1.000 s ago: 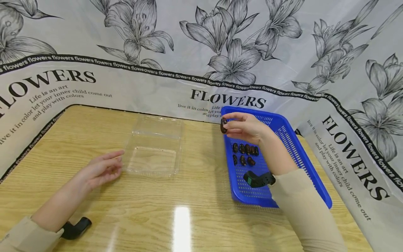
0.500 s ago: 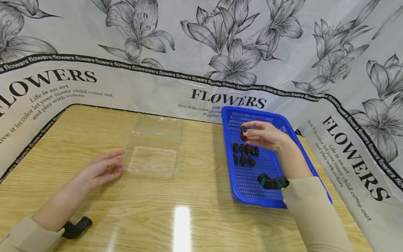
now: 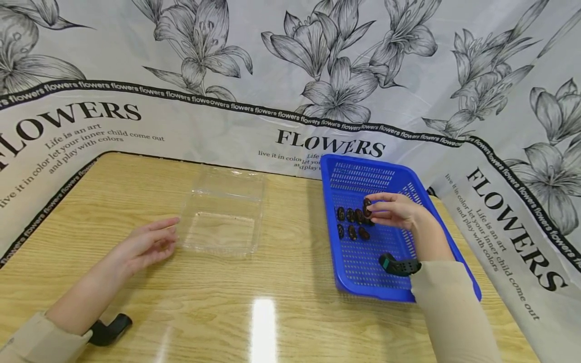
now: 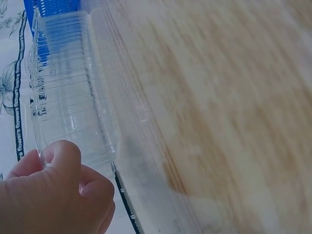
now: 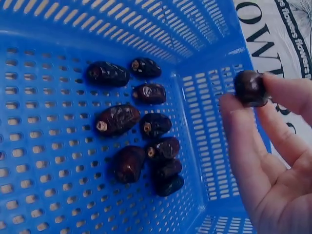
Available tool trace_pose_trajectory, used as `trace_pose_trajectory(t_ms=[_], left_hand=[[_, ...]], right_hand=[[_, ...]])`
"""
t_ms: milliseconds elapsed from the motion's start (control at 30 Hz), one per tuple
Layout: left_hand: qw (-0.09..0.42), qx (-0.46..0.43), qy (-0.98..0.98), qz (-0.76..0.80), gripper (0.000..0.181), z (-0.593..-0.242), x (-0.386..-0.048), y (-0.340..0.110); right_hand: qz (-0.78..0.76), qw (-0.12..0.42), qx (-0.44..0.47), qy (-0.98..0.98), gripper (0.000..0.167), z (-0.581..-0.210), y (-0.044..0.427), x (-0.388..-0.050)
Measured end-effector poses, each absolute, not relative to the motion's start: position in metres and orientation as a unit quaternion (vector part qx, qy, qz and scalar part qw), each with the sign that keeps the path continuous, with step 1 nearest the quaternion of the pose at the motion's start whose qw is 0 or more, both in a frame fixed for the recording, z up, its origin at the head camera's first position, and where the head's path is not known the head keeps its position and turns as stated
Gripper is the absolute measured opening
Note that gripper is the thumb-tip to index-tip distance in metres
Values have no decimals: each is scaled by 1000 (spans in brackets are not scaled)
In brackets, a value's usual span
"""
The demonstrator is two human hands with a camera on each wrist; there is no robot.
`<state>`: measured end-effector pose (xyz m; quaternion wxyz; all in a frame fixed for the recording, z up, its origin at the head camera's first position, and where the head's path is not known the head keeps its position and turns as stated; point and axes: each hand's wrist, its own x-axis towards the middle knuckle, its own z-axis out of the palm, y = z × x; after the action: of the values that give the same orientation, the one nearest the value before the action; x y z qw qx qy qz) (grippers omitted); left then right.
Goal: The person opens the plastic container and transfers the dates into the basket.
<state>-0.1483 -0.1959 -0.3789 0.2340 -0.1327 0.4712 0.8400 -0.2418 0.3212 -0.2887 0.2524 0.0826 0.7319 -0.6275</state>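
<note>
My right hand (image 3: 394, 210) pinches a dark brown date (image 5: 250, 88) between thumb and fingertips, holding it above the blue plastic basket (image 3: 333, 247). Several more dates (image 5: 117, 120) lie in rows on the perforated basket floor, apart from the held one in the right wrist view. To the left, a clear plastic clamshell box (image 3: 222, 233) stands with its lid laid back, and no dates show in it. My left hand (image 3: 152, 244) is at the box's left side. In the left wrist view, its thumb and finger pinch the box's rim.
The wooden table (image 3: 218, 307) carries both containers, with bare wood between them. Behind and to the right hangs a white cloth (image 3: 254, 60) with flower drawings and lettering. Black bands (image 3: 399, 264) are on both wrists.
My right hand, carrying the date, has moved right and toward me, from the basket's left rim to over the dates. My left hand and the box have stayed put.
</note>
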Motion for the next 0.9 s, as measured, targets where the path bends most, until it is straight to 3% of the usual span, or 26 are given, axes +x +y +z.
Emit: trace_pose_trajectory(t_ms=[300,533,900], left_hand=[[237,-127,463,845,33,-380,-149,-197],[239,-124,461,846,32,-383,-151,-197],[245,-86,452,854,22,-402,-157,-202]], right_hand=[[-587,259,69,764,19,-305,332,-243],[-533,274,95,795,40,-317,338,-245],[-466,293,98,829,44,-324,341,-243]])
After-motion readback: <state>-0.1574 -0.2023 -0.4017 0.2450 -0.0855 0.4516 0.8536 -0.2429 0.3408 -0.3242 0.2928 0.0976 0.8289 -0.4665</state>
